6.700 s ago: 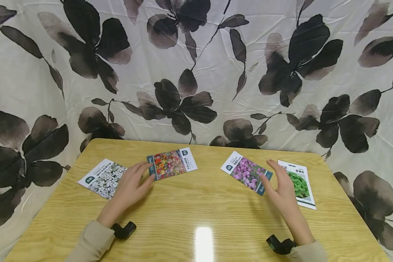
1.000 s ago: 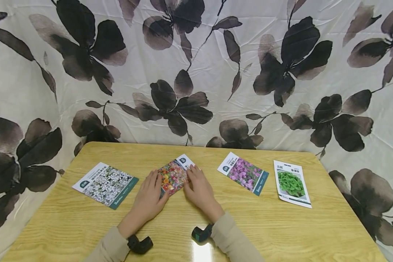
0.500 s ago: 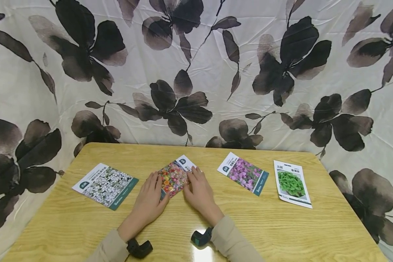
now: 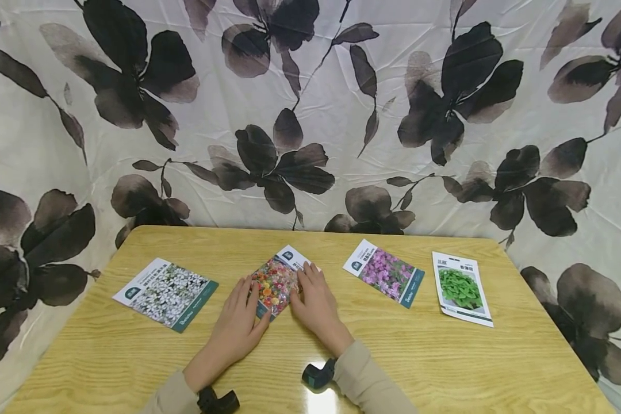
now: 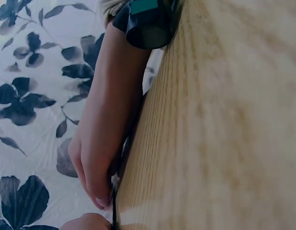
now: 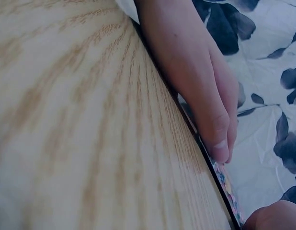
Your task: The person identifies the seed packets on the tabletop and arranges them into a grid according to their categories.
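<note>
A seed packet with multicoloured flowers (image 4: 276, 284) lies tilted on the table, its white top end pointing up and to the right. My left hand (image 4: 235, 322) rests along its left side, fingers extended and close together. On the opposite side, my right hand (image 4: 318, 305) lies with fingertips over the packet's right edge near the white end. The right wrist view catches a thin strip of the packet (image 6: 227, 187) between the left hand's fingertips and the right thumb. From the left wrist, the right hand (image 5: 102, 129) appears low against the tabletop.
A white-flower seed packet (image 4: 168, 293) lies at the left. To the right are a purple-flower packet (image 4: 384, 273) and a green-leaf packet (image 4: 462, 288). The wooden table (image 4: 419, 368) ends at a floral cloth (image 4: 196, 132) behind it.
The multicoloured packet has turned counter-clockwise from nearly sideways to a steeper slant. My right hand has come from the right-hand packets to this one. In the last second the packet turned slightly more.
</note>
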`<state>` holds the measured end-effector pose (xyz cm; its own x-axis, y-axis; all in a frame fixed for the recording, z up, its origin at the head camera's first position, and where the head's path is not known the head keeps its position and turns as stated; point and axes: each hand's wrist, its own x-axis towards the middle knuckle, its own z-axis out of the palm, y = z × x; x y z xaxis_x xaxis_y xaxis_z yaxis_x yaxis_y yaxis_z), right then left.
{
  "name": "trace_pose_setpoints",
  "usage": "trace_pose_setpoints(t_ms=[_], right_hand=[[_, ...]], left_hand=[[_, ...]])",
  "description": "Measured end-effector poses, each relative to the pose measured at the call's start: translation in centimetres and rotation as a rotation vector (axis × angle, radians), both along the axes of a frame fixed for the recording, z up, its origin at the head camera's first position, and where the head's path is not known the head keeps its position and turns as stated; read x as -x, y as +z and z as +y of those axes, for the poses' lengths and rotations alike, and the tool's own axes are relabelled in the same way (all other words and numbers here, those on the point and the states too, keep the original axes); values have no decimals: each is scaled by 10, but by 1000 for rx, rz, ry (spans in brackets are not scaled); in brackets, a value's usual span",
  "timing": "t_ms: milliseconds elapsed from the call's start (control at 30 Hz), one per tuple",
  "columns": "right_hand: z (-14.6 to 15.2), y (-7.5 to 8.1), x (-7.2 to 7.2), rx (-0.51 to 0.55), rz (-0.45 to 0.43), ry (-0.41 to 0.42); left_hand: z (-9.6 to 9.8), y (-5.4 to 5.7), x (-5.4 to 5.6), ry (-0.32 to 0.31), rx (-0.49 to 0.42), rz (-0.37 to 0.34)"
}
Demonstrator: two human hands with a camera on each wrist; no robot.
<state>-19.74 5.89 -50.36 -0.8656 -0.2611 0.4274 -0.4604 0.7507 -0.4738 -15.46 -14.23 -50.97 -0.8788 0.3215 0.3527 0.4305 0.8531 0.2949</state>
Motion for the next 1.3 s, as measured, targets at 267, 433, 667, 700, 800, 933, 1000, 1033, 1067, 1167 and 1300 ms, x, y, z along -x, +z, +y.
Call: trace_pose_setpoints(t_ms=[267, 433, 667, 700, 800, 933, 1000, 1033, 1067, 1167, 1300], right_hand=[[-1, 1, 1, -1, -16, 7], [0, 1, 2, 1, -15, 9], [1, 2, 2, 0, -41, 2], [1, 2, 2, 1, -44, 4], [1, 1, 3, 2, -42, 6], [1, 1, 4, -5, -36, 1], [0, 1, 3, -9, -33, -1], [0, 0, 4, -10, -34, 0], [0, 0, 3, -11, -33, 1], [0, 1, 3, -14, -34, 2], [-1, 2, 2, -16, -29, 2]], left_hand=[[0, 2, -2, -17, -32, 6], [1, 2, -2, -26, -55, 11], [2, 3, 0, -30, -23, 52], [2, 4, 0, -29, -19, 51], [2, 4, 1, -26, -9, 30], [2, 4, 1, -28, -10, -13], [2, 4, 1, -32, -17, -35], [2, 4, 1, -34, -18, -43], [1, 4, 1, -36, -19, -49], [1, 3, 0, -37, -22, -53], [1, 3, 0, -35, -16, -33]])
